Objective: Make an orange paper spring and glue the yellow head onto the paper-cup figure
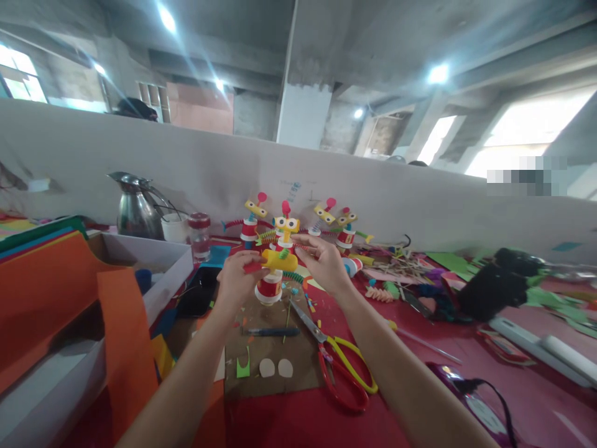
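Observation:
My left hand pinches the left end of a yellow paper tube, which has a small green folded-paper spring on top. Just right of the tube, my right hand has its thumb and fingers drawn together; anything between the fingertips is too small to make out. Below the tube stands a red-and-white paper cup. Directly behind is a finished-looking paper-cup figure with a yellow big-eyed head. On the brown board lie a dark craft knife, white paper rounds and a green paper scrap.
Scissors with red and yellow handles lie partly over the board. More paper-cup figures line the white partition. Left are a white box, orange paper and a metal jug; right, paper scraps and a black object.

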`<act>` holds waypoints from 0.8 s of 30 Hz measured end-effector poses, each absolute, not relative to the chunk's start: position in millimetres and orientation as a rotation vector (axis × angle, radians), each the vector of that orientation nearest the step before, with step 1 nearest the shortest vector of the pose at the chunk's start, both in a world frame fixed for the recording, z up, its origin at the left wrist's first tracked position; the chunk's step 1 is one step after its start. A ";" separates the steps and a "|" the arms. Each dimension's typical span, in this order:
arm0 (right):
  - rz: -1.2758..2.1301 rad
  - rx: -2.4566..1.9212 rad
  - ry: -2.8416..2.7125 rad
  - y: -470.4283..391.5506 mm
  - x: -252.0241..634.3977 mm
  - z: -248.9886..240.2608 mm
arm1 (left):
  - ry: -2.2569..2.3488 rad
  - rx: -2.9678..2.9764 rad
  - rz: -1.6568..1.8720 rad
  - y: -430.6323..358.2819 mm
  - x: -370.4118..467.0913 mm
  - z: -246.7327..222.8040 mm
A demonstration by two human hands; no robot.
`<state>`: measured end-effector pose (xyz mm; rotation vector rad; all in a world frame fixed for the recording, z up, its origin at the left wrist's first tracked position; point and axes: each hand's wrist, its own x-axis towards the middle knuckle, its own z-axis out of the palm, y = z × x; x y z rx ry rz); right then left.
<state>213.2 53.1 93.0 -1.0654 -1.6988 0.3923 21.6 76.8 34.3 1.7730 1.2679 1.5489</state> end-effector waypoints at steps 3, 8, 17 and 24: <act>0.381 -1.066 -1.723 50.1 212.4 86.9 | 1.287 1.833 1.537 79.0 20.4 32.8; 0.395 -1.071 -1.740 46.0 208.6 81.6 | 1.289 1.835 1.572 79.7 21.7 33.2; 0.382 -1.031 -1.768 40.0 205.2 84.2 | 1.318 1.916 1.531 77.0 17.8 39.5; 0.351 -1.024 -1.768 34.7 212.6 71.4 | 1.306 1.981 1.532 73.8 15.5 38.4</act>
